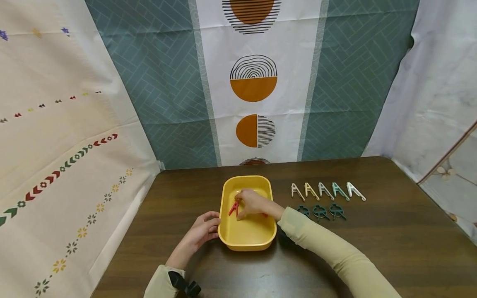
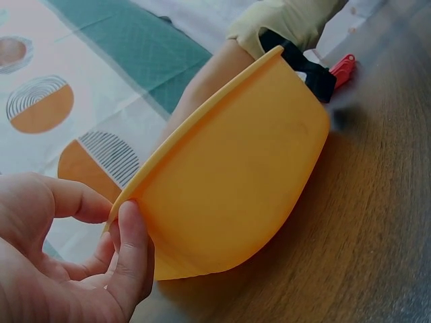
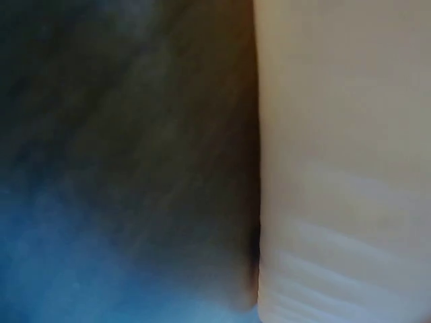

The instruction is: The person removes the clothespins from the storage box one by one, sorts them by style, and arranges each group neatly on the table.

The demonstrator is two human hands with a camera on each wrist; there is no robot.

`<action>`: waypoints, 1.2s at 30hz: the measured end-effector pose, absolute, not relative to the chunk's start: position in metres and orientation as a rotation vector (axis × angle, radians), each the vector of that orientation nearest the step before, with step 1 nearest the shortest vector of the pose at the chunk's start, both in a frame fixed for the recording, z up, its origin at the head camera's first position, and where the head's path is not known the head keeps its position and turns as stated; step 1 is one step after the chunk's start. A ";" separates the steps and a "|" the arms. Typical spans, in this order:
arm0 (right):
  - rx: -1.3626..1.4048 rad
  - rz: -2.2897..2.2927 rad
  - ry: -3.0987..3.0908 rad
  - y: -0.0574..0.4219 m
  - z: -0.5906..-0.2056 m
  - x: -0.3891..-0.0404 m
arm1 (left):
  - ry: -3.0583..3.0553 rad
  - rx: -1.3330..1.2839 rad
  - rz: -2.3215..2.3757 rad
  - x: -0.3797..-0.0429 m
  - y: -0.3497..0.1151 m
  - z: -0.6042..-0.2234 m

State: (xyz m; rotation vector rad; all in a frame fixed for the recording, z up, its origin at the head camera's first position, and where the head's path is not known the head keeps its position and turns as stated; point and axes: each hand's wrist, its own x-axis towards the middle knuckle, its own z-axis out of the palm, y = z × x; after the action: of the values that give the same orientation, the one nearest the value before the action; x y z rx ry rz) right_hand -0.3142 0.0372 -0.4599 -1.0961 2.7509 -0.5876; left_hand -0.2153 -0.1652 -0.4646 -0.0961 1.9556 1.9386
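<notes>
A yellow plastic tub [image 1: 247, 244] stands on the brown table. My left hand [image 1: 204, 229] is at its left side; in the left wrist view, the thumb and fingers of that left hand [image 2: 81, 249] pinch the rim of the tub [image 2: 229, 182]. My right hand [image 1: 255, 204] reaches down inside the tub, with fingertips and thumb around a red A-shaped clip [image 1: 233, 209]. A second bit of red [image 1: 265, 215] shows under the right wrist, mostly hidden. The right wrist view holds only a blurred close-up of skin [image 3: 343, 134].
Right of the tub lies a row of A-shaped clips [image 1: 323, 190] in white, yellow, grey and green. Below them are three dark green round-headed clips [image 1: 319, 211], partly behind the right sleeve [image 1: 328, 244]. Past the tub, a red piece with a hole [image 2: 343, 69] shows. Patterned cloths [image 1: 175, 82] hang behind.
</notes>
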 end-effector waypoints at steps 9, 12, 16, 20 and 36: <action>-1.175 -0.585 2.787 0.039 -0.465 -0.312 | 1.940 -0.092 1.937 -0.214 -0.163 -0.463; -1.183 -0.593 2.783 0.040 -0.464 -0.312 | 1.937 -0.096 1.932 -0.214 -0.163 -0.463; -1.167 -0.614 2.772 0.041 -0.461 -0.313 | 1.933 -0.096 1.928 -0.215 -0.163 -0.463; -1.144 -0.629 2.767 0.043 -0.459 -0.315 | 1.933 -0.105 1.922 -0.215 -0.164 -0.463; -1.242 -0.754 2.733 0.059 -0.445 -0.311 | 1.910 -0.126 1.957 -0.213 -0.166 -0.462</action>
State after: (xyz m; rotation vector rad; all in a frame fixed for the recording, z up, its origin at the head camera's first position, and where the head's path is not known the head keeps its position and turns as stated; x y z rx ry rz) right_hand -0.3109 0.0590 -0.4449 -1.2419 2.7326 -0.7538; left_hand -0.2134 -0.1656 -0.4616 -0.1263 1.9098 1.9565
